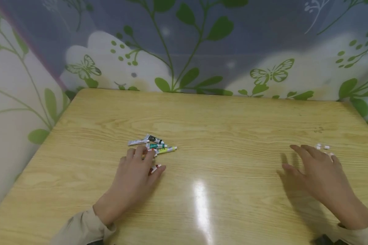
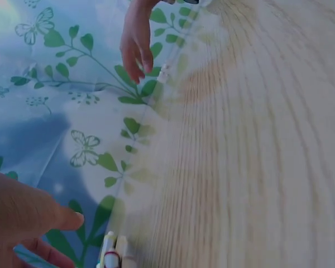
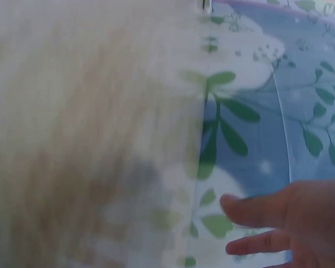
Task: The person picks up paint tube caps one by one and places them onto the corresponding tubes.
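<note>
My left hand (image 1: 132, 173) reaches over a small heap of paint tubes, its fingers loosely bent and its thumb apart. Beyond the fingers lie a black-labelled tube (image 1: 154, 139), a silver tube (image 1: 137, 142), a green tube (image 1: 157, 146) and a yellow-green tube (image 1: 168, 149). A tube with dark red marks (image 1: 155, 168) shows between thumb and forefinger; part of the heap is hidden under the hand. On the right, my right hand (image 1: 322, 173) hovers above the table with fingers spread, nothing in them. Several small white caps (image 1: 326, 147) lie just beyond it, partly hidden by its fingers.
The wood-grain table (image 1: 227, 136) reaches back to a wall covering (image 1: 196, 44) printed with leaves and butterflies. Another patterned covering (image 1: 15, 95) borders the left side. A bright light reflection (image 1: 200, 204) falls on the tabletop between the hands.
</note>
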